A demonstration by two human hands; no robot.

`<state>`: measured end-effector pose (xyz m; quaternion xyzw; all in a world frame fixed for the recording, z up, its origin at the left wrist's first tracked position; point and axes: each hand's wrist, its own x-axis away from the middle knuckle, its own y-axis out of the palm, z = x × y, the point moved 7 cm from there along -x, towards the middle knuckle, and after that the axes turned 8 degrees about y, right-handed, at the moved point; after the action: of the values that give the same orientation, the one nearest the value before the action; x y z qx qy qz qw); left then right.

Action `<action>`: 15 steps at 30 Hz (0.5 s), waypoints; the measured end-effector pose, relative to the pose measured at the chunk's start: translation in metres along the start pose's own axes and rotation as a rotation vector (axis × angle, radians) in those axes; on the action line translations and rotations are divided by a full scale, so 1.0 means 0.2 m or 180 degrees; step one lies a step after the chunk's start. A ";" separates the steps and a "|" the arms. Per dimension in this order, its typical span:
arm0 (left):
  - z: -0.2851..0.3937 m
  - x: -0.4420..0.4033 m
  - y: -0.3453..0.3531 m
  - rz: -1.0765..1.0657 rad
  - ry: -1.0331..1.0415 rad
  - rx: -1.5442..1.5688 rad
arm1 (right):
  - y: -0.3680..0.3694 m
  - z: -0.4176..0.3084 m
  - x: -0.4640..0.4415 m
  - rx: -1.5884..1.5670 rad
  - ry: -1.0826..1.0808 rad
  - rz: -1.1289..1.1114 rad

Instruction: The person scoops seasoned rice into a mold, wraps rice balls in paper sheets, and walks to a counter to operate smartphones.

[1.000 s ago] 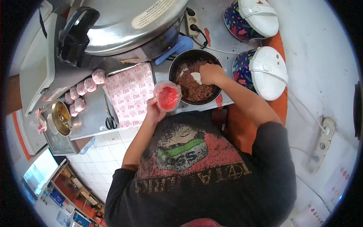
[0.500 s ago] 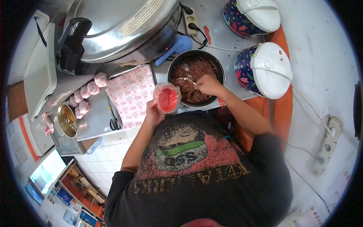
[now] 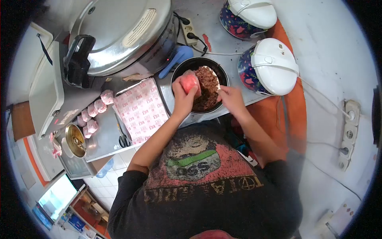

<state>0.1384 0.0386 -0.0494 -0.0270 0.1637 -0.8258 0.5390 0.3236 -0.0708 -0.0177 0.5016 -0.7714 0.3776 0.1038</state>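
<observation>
My left hand point(image 3: 183, 101) is wrapped around a small red bowl point(image 3: 190, 82) covered in clear plastic, tipped over the left side of a dark round pot point(image 3: 226, 75). Inside the pot lies reddish-brown cooked rice point(image 3: 207, 102). My right hand point(image 3: 232, 100) grips the handle of a white rice spoon point(image 3: 217, 79), with a heap of the rice on it, close beside the bowl. How much rice is in the bowl is hidden by its side and my fingers.
Left of the pot lie printed wrapping papers point(image 3: 141, 109), scissors point(image 3: 123, 139) and several wrapped bundles point(image 3: 99, 105). A large steel rice cooker point(image 3: 111, 40) stands behind, beside a blue scoop point(image 3: 175, 59). Two white-lidded rice containers point(image 3: 274, 65) and a power strip point(image 3: 189, 32) are nearby.
My left hand has carried the bowl right and tilted it over the pot. My right hand has lifted a heap of rice on the spoon toward it.
</observation>
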 end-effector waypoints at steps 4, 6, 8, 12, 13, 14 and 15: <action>-0.13 -0.05 0.26 0.0008 -0.0766 0.1884 | 0.20 0.03 0.17 0.0116 -0.1060 0.0894; -0.28 -0.01 0.37 -0.0052 -0.1544 0.3185 | 0.28 0.00 0.25 0.0020 -0.1221 0.0781; -0.18 0.01 0.33 -0.0284 -0.2305 0.3016 | 0.29 0.02 0.29 0.0003 -0.1154 0.0748; -0.08 0.01 0.32 -0.0500 -0.2461 0.3391 | 0.28 0.07 0.30 0.0138 -0.1171 0.0099; -0.11 0.00 0.33 -0.0546 -0.2441 0.3502 | 0.27 0.08 0.30 0.0167 -0.1170 0.0026; -0.15 0.00 0.33 -0.0551 -0.2441 0.3494 | 0.26 0.09 0.30 0.0202 -0.1175 -0.0045; -0.20 -0.02 0.33 -0.0399 -0.2469 0.3582 | 0.24 0.11 0.31 0.0347 -0.1064 -0.0075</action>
<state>0.1894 0.0270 -0.1066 -0.0461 -0.4969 -0.7455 0.4419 0.2588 -0.1189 -0.0228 0.5714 -0.7503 0.3289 -0.0489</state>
